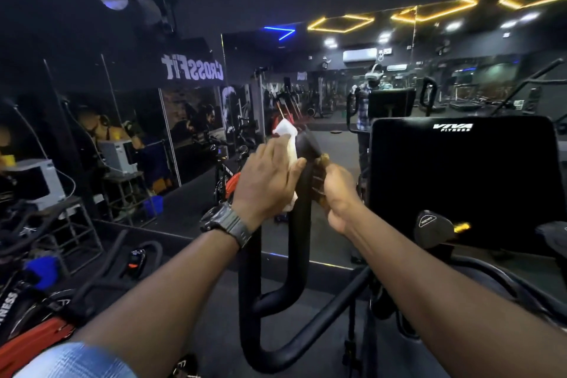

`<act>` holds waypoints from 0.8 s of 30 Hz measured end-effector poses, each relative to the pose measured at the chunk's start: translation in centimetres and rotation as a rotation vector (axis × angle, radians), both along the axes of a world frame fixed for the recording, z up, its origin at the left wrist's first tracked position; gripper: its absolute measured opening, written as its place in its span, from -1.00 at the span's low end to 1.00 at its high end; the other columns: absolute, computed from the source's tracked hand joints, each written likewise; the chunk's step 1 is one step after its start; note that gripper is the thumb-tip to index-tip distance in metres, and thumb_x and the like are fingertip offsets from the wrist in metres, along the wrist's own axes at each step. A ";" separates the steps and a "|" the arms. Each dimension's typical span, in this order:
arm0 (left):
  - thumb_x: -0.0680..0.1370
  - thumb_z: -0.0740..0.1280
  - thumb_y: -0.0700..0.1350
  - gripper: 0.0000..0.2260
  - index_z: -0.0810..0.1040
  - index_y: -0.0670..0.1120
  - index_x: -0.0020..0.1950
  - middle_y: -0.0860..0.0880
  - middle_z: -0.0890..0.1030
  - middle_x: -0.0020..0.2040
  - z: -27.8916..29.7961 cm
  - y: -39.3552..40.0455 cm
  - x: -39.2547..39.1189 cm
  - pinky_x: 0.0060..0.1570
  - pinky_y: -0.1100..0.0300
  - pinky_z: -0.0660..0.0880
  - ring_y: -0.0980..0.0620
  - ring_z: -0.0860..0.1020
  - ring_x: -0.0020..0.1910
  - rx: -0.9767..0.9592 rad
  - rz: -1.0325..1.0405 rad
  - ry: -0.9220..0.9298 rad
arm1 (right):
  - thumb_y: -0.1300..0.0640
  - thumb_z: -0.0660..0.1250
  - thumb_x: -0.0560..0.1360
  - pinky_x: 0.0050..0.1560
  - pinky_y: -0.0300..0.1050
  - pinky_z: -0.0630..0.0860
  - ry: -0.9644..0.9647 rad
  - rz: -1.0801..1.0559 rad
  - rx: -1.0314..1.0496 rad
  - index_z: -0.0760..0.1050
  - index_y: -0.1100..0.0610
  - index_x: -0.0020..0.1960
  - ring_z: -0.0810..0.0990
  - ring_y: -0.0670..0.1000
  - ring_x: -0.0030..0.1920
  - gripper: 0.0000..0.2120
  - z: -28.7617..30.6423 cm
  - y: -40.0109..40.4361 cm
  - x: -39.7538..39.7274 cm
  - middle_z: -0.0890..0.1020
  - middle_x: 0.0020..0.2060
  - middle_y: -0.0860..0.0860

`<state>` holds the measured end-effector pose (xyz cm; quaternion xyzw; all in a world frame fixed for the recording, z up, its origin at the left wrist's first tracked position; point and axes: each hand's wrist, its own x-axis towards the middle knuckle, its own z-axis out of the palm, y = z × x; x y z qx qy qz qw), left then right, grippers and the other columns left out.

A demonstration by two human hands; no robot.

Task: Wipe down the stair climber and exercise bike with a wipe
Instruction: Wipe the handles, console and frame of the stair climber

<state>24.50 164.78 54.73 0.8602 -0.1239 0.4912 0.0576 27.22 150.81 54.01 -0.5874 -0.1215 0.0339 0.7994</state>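
Mirrored gym: left hand (267,175) presses wipe (288,144) on upright handlebar (302,193), frame centre; right hand (336,193) fingers grip it opposite.

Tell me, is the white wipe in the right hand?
No, the left hand presses the white wipe against the black handlebar; the right hand grips the bar bare.

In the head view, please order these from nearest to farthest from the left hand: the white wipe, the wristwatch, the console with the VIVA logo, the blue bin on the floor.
From the left hand:
1. white wipe, under its fingers against the handlebar.
2. wristwatch, on that same wrist.
3. console, to the right, past the right hand.
4. blue bin, low to the left, by the mirror wall.
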 end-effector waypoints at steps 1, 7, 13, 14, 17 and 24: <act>0.66 0.06 0.10 -0.61 0.42 -0.17 0.26 -0.12 0.55 0.00 0.6 -0.3 0.0 -0.11 0.01 0.43 -0.12 0.51 -0.09 -0.020 -0.023 0.000 | -0.06 0.11 0.68 0.11 0.04 0.53 0.009 0.004 -0.007 0.62 0.10 -0.01 0.65 0.07 -0.05 -0.63 -0.2 0.1 0.0 0.72 -0.11 0.06; 0.68 0.05 0.06 -0.67 0.51 -0.08 0.19 -0.05 0.56 0.07 2.7 -4.9 1.6 -0.04 0.07 0.40 -0.04 0.52 -0.04 -0.047 0.003 -0.043 | -0.20 0.15 0.64 0.29 0.18 0.51 0.090 0.024 -0.003 0.61 0.15 0.21 0.62 0.20 0.21 -0.52 -1.6 2.1 -1.5 0.71 0.07 0.15; 0.64 0.15 0.03 -0.73 0.46 -0.08 0.23 -0.13 0.47 0.20 2.2 -1.1 1.5 -0.17 0.09 0.46 -0.08 0.50 -0.03 0.284 -0.047 -0.021 | -0.27 0.06 0.65 0.18 0.06 0.59 0.056 0.041 0.009 0.63 0.12 0.17 0.70 0.11 -0.01 -0.45 -2.8 1.9 -1.7 0.73 -0.01 0.15; 0.65 0.13 0.06 -0.73 0.49 -0.08 0.15 -0.09 0.49 0.12 3.2 -1.5 1.6 -0.27 0.12 0.42 -0.06 0.52 -0.07 0.294 -0.051 0.008 | -0.19 0.08 0.67 0.13 0.06 0.58 0.053 0.043 0.015 0.65 0.16 0.14 0.69 0.12 -0.09 -0.49 -2.9 1.9 -1.8 0.73 -0.04 0.17; 0.67 0.14 0.05 -0.67 0.58 -0.09 -0.09 0.02 0.51 -0.15 5.6 -3.6 2.1 -0.36 0.11 0.43 -0.01 0.52 -0.22 0.287 -0.063 0.054 | -0.02 0.08 0.70 0.11 0.07 0.57 0.057 0.023 -0.007 0.65 0.21 0.07 0.66 0.08 -0.18 -0.56 -3.2 1.8 -2.0 0.72 -0.15 0.14; 0.67 0.21 -0.11 -0.76 0.56 -0.19 0.25 -0.13 0.55 0.24 2.3 0.2 2.6 0.33 -0.13 0.42 -0.27 0.40 0.35 0.639 -0.159 -0.171 | -0.17 0.12 0.67 0.24 0.17 0.53 0.052 0.075 0.031 0.64 0.19 0.15 0.65 0.16 -0.03 -0.51 -3.2 1.4 -2.0 0.71 0.02 0.22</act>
